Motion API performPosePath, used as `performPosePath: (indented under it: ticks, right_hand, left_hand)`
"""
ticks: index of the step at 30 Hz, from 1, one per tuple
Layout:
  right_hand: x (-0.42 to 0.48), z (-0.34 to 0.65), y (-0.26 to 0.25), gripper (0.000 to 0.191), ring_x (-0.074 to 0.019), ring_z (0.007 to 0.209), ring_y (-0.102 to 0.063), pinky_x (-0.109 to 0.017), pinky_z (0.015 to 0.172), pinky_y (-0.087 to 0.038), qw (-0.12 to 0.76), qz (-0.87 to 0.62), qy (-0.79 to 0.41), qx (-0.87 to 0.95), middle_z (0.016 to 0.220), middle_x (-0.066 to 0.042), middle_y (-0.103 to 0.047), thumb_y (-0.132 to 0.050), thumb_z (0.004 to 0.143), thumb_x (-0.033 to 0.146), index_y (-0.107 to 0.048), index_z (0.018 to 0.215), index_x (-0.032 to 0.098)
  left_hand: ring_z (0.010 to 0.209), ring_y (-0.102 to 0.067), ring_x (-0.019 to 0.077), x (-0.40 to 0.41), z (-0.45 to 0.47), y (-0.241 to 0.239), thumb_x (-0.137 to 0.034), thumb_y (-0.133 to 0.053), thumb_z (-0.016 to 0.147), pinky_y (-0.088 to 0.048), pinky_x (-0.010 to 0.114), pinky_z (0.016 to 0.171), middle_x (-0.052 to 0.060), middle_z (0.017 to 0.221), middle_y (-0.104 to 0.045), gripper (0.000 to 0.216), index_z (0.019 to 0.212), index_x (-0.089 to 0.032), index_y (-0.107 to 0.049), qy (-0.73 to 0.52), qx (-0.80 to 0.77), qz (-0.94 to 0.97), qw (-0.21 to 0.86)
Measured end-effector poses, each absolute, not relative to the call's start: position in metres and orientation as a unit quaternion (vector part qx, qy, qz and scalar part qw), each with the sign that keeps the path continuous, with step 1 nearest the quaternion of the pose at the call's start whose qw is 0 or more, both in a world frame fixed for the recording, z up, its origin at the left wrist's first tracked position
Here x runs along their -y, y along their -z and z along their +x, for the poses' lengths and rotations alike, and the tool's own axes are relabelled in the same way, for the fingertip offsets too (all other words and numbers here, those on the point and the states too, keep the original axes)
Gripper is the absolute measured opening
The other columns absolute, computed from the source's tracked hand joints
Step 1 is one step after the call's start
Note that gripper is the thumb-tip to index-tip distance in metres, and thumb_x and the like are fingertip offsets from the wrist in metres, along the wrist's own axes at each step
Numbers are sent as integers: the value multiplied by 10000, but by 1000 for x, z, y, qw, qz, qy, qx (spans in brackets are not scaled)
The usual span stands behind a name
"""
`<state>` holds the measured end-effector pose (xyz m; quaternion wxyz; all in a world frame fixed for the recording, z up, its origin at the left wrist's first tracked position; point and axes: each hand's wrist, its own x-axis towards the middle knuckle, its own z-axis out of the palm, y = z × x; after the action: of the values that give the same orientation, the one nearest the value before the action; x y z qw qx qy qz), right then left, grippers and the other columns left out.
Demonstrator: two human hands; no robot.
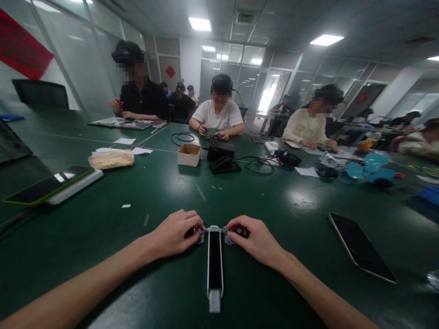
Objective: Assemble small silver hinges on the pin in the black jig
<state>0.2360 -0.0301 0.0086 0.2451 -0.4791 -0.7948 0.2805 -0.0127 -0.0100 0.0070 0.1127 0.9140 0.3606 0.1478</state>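
Observation:
A long, narrow device (215, 260) lies on the green table in front of me, with a black top strip, silver edges and a grey block at its near end. Small grey metal parts stick out on both sides of its far end. My left hand (178, 234) is closed, fingertips pinching the metal part on the left side. On the opposite side, my right hand (254, 237) pinches the matching metal part (229, 240) between thumb and fingers. The fingertips partly cover these pieces, and their exact kind is too small to make out.
A phone (361, 246) lies to the right, and a green-edged tablet-like device (51, 185) to the left. Farther back are a small open box (189, 155), a black stand (221, 157) with cables, a wrapped packet (111, 159) and blue fan blades (368, 168). Several people sit across the table.

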Motion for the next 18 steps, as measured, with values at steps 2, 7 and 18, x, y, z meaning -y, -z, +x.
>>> performPosePath:
  ticks: [2, 7, 18]
  right_hand:
    - [30, 235, -9, 112, -137, 761, -576, -273, 671, -454, 246, -478, -278, 796, 879, -8, -656, -606, 849, 227, -668, 937, 198]
    - [30, 235, -10, 91, -149, 793, -574, -285, 685, -454, 241, -477, -269, 801, 887, -15, -647, -598, 857, 224, -661, 919, 201]
    - [30, 236, -11, 136, -164, 802, -571, -308, 722, -446, 230, -468, -258, 814, 869, -30, -653, -544, 896, 216, -677, 914, 195]
  left_hand:
    - [739, -548, 163, 10, -12, -7, -211, -452, 875, -401, 288, 675, 45, 875, -622, 153, 892, -168, -598, -148, -362, 913, 116]
    - [750, -549, 165, 11, -13, -8, -211, -453, 875, -409, 289, 677, 44, 876, -622, 154, 898, -169, -600, -152, -362, 912, 120]
    - [740, -557, 159, 11, -12, -10, -213, -464, 875, -409, 283, 674, 40, 861, -623, 142, 886, -166, -598, -149, -360, 912, 125]
